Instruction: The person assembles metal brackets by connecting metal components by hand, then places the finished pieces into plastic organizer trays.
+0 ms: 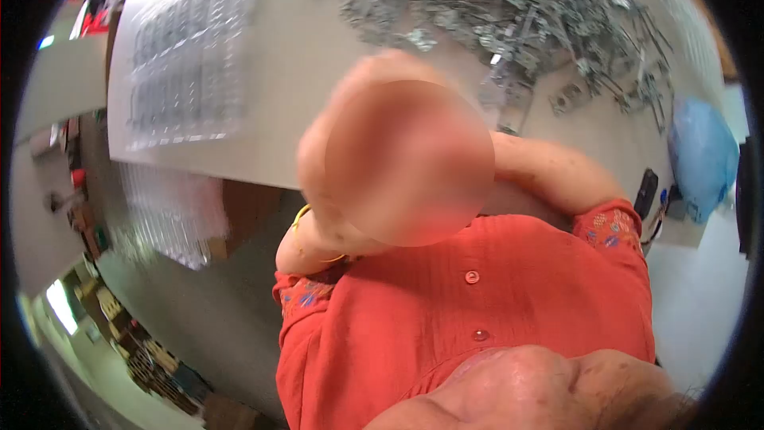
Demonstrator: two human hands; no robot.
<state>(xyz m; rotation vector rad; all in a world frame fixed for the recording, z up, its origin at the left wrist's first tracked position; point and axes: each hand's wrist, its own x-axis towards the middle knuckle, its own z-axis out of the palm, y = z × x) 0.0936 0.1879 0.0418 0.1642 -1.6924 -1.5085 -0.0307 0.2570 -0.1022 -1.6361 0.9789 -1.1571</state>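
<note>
My left hand [342, 135], with a yellow bangle [298, 227] at the wrist, is raised close to the camera in front of my chest. My right forearm [549, 167] reaches in from the other side, and my right hand [458, 159] meets or overlaps the left one. A round blurred patch covers both hands, so the fingers and anything between them cannot be made out. Beyond them, a large heap of small metal parts [509, 16], some with thin rods, lies on the pale table [278, 103].
A clear plastic compartment tray [187, 56] lies at the table's left. More stacked clear trays [171, 211] stand below its edge beside a cardboard box [251, 211]. At right are a blue plastic bag [704, 155] and a dark object [646, 191].
</note>
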